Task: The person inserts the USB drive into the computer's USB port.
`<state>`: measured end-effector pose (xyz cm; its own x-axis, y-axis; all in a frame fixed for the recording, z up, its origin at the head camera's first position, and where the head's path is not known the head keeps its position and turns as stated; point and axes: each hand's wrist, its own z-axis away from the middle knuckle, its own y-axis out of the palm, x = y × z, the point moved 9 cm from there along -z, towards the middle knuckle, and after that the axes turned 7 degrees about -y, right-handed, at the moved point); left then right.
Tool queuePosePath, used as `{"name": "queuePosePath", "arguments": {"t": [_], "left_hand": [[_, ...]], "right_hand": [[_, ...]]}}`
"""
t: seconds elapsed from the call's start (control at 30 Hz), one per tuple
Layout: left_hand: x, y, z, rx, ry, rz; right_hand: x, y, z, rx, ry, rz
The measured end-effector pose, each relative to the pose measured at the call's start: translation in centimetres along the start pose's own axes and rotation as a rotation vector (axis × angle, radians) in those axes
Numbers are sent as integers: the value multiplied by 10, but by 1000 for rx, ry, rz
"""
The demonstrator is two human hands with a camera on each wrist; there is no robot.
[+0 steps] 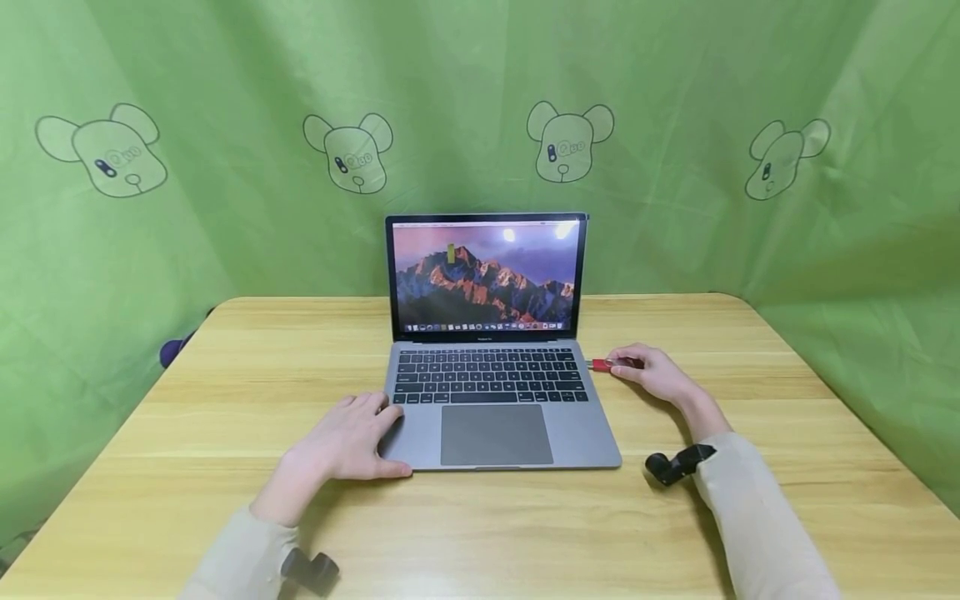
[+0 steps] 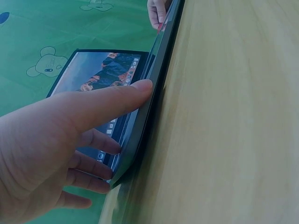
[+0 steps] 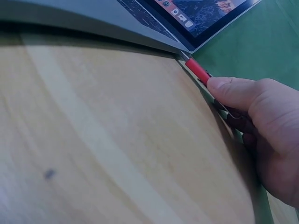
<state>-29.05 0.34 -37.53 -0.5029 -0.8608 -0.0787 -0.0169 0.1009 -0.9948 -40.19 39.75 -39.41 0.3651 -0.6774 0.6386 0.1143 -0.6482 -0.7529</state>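
A grey laptop [image 1: 497, 435] lies unfolded on the wooden table, its screen [image 1: 486, 275] lit with a mountain picture. At its right side, near the hinge, my right hand [image 1: 651, 372] pinches a red USB flash drive [image 3: 197, 70] between thumb and fingers. The drive's silver connector [image 3: 184, 55] meets the laptop's side; how deep it sits I cannot tell. My left hand [image 1: 352, 437] rests on the laptop's front left corner. In the left wrist view its thumb [image 2: 140, 86] lies along the front edge, and the fairly straight fingers [image 2: 96, 165] touch the left side.
The wooden table [image 1: 495, 533] extends around the laptop on both sides and in front. Green cloth [image 1: 465, 50] printed with bear heads hangs behind and at both sides. A black wrist device [image 1: 678, 464] sits at the right sleeve, another wrist device [image 1: 311, 572] at the left.
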Motion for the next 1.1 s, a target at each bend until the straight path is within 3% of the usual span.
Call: {"name": "queuePosePath", "arguments": {"t": [0.5,1.1], "left_hand": [[1,2,0,0,-9,-3],[1,1,0,8,-13,17]], "right_hand": [[4,2,-3,-11,-41,38],[3,4,-6,2,-26,28]]}}
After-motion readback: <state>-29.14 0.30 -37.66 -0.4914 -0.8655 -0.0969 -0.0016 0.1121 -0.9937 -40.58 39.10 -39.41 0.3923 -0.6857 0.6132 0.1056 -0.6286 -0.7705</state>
